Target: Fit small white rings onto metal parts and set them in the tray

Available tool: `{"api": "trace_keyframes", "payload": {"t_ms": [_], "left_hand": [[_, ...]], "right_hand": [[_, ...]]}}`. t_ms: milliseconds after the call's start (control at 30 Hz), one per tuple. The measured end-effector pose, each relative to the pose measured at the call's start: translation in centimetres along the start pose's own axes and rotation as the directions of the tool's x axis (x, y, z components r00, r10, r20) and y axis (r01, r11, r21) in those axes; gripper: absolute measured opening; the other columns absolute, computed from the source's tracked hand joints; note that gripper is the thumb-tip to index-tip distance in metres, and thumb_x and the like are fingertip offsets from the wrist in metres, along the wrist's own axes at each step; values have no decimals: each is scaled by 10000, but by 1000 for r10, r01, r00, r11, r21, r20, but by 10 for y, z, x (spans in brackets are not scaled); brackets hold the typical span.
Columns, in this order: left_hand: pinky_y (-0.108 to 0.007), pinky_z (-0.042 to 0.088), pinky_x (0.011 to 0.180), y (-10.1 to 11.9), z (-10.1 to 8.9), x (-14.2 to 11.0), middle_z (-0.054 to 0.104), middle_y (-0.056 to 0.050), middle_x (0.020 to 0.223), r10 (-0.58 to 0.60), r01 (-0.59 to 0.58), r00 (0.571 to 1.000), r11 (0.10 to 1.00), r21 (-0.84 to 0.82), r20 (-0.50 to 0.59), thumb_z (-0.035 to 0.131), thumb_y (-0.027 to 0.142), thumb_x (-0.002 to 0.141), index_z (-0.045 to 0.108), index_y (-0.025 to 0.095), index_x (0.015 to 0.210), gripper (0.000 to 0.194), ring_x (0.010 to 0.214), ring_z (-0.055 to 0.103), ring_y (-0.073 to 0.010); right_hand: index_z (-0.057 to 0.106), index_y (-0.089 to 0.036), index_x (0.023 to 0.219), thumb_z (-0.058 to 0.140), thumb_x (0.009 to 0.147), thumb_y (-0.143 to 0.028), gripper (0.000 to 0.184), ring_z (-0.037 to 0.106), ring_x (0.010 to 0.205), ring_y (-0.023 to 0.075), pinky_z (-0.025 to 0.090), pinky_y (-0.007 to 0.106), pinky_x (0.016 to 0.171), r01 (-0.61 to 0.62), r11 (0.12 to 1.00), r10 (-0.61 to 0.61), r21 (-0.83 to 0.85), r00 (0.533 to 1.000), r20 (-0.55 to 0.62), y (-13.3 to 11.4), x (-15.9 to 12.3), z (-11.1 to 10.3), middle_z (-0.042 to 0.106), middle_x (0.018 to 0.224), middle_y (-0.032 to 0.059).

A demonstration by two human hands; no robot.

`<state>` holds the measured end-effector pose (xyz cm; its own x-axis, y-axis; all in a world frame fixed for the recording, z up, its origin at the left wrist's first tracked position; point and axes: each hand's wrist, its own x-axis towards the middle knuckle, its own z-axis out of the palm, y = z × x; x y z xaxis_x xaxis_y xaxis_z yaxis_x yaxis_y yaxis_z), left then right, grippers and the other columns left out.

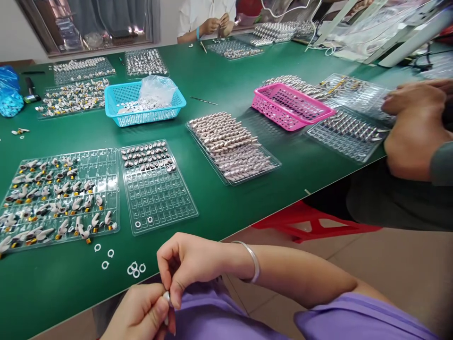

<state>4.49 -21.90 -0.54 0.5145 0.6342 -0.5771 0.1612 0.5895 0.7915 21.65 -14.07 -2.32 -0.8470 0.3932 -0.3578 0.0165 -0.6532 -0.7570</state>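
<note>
Close to my lap, just off the table's front edge, my left hand (139,312) pinches a small white earbud shell (166,297) between thumb and fingers. My right hand (187,264), with a silver bangle at its wrist, closes its thumb and fingertips on the same shell from above. Fingers cover most of the piece. Several white rings (134,269) lie on the green table beyond my hands. Farther left, a clear tray (106,165) holds white earbud shells with yellow tabs. Beside it, another clear tray (163,208) carries rows of dark-and-silver pieces and two white rings.
A blue basket (145,120) contains white rings and a plastic bag. A tray of stacked stems (230,146) stands right of centre, near a pink basket (283,118). A co-worker's hands (414,118) rest at the right; another person's hands (215,24) work at the far side.
</note>
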Motion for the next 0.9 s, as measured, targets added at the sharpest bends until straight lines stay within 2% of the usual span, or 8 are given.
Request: {"api": "trace_keyframes", "payload": {"t_ms": [100,200,300,400,533,633,800,900], "left_hand": [[-178,142,308,-4,2,1,306,85,417,131,-136,991,980,144,42,387,741,827,502,185,611,607,308,248,-47],[-185,158,324,-2,3,0,336,70,455,142,-144,990,972,186,26,368,727,844,504,183,633,599,340,272,-56],[-188,227,372,0,-1,-2,384,65,490,118,-105,990,984,146,-77,387,704,855,529,180,707,563,375,309,-66],[-197,284,431,-2,-6,-3,411,59,487,183,-155,971,971,180,-153,405,649,886,543,183,718,514,416,362,-84],[-212,316,483,-6,-9,-3,437,53,490,219,-179,961,958,225,-169,406,628,899,544,192,710,494,446,385,-100],[-217,336,541,-3,-10,-4,400,66,475,239,-205,965,945,256,-110,401,630,900,530,194,675,508,451,373,-98],[-213,282,456,5,-11,-3,384,61,470,130,-126,991,979,159,-14,422,721,829,519,190,635,574,428,347,-95],[-209,259,432,6,-12,-2,379,63,458,57,-58,998,993,106,18,453,752,787,542,181,637,597,415,328,-88]], "right_hand": [[620,-113,595,941,322,-285,455,576,515,57,429,142,493,1,1000,-1,-4,1000,-18,7,-1,2,633,542,-58],[619,-113,625,934,380,-289,436,584,527,67,434,152,503,31,1000,-31,5,999,-26,10,-5,5,636,557,-47],[617,-124,729,880,551,-352,391,620,583,94,475,198,579,168,984,-163,53,982,-95,8,-8,9,653,620,-24],[639,-131,816,822,666,-350,323,611,645,97,480,221,637,356,929,-369,-100,908,-197,9,-11,13,642,705,-9],[627,-142,805,748,769,-351,244,569,655,96,463,215,628,456,787,-557,-415,815,-161,11,-16,15,605,740,-4],[582,-152,850,674,848,-306,179,561,652,97,453,207,630,430,685,-539,-589,842,-12,4,-22,15,606,741,-6],[599,-111,901,662,873,-262,166,564,708,132,442,211,638,352,297,-394,-888,892,223,-20,-32,18,645,798,56],[613,-89,886,607,910,-265,178,570,702,145,444,216,632,340,146,-286,-929,913,290,-31,-34,21,651,783,70]]}}
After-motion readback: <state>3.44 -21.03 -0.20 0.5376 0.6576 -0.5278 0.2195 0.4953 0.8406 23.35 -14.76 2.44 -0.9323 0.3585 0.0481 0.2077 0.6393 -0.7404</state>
